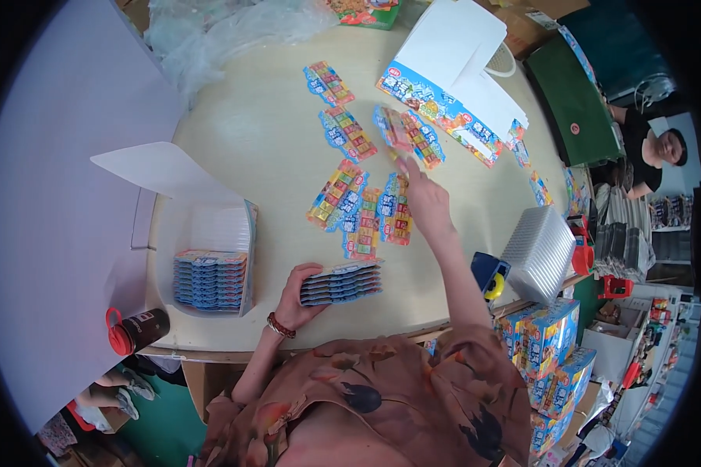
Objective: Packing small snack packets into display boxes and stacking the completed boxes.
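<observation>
Near the table's front edge, my left hand [294,299] is wrapped round the left end of a stack of candy packs [341,283], whose layered blue edges face me. My right hand [428,204] reaches out over the table and pinches a colourful candy pack [392,128], which is blurred by motion. Just beside that pack lies another candy pack [424,140]. Several more lie loose between my hands, among them a yellow and blue pack [338,194] and a pack farther off [329,83]. To the left, an open white display box [210,222] holds a neat stack of packs [209,280].
A second white and blue box [444,105] lies at the back right. Stacked clear plastic trays [539,253] and a blue tape dispenser [491,274] stand right. A dark red-lidded cup [139,331] sits at the left edge. Another person [642,156] is at the far right.
</observation>
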Action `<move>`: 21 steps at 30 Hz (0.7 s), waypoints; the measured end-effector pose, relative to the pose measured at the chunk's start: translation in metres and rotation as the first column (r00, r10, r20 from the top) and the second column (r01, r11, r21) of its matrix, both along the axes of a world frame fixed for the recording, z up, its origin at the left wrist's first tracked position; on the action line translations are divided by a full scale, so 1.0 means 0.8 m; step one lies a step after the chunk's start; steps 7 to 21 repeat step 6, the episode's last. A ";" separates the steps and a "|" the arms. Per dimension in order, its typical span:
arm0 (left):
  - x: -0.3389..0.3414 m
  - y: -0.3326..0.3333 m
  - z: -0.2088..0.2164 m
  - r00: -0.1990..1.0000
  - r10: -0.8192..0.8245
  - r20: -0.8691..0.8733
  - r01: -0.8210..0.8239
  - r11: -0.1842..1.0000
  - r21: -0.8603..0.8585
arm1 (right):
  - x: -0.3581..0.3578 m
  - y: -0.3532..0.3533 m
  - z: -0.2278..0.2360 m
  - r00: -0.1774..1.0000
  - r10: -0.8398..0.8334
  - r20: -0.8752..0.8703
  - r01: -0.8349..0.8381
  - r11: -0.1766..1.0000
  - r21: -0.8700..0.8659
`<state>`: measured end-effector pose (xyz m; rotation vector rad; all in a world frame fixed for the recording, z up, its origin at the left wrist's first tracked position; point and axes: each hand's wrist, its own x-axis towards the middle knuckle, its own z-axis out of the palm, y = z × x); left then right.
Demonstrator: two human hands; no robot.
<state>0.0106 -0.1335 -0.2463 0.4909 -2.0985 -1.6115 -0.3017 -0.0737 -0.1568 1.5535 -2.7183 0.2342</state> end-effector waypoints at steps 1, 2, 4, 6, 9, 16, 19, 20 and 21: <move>-0.002 0.000 0.006 1.000 -0.004 -0.002 0.004 1.000 0.003 | 0.014 0.016 0.009 1.000 -0.004 -0.002 0.004 1.000 0.003; -0.006 0.000 0.016 1.000 0.029 -0.004 -0.029 0.998 -0.060 | 0.027 0.031 0.018 0.997 0.054 0.058 -0.050 0.996 -0.079; -0.007 -0.003 0.014 0.999 0.041 -0.009 -0.042 0.986 -0.160 | 0.053 0.057 0.023 0.987 0.114 0.118 -0.094 0.982 -0.164; -0.009 0.004 0.010 0.995 0.097 -0.024 -0.098 0.994 -0.044 | 0.077 0.072 0.023 0.895 0.309 0.321 -0.227 0.937 -0.267; -0.009 0.004 0.010 0.995 0.097 -0.024 -0.098 0.994 -0.044 | 0.077 0.072 0.023 0.895 0.309 0.321 -0.227 0.937 -0.267; -0.009 0.004 0.010 0.995 0.097 -0.024 -0.098 0.994 -0.044 | 0.077 0.072 0.023 0.895 0.309 0.321 -0.227 0.937 -0.267; -0.009 0.004 0.010 0.995 0.097 -0.024 -0.098 0.994 -0.044 | 0.077 0.072 0.023 0.895 0.309 0.321 -0.227 0.937 -0.267; -0.009 0.004 0.010 0.995 0.097 -0.024 -0.098 0.994 -0.044 | 0.077 0.072 0.023 0.895 0.309 0.321 -0.227 0.937 -0.267; -0.009 0.004 0.010 0.995 0.097 -0.024 -0.098 0.994 -0.044 | 0.077 0.072 0.023 0.895 0.309 0.321 -0.227 0.937 -0.267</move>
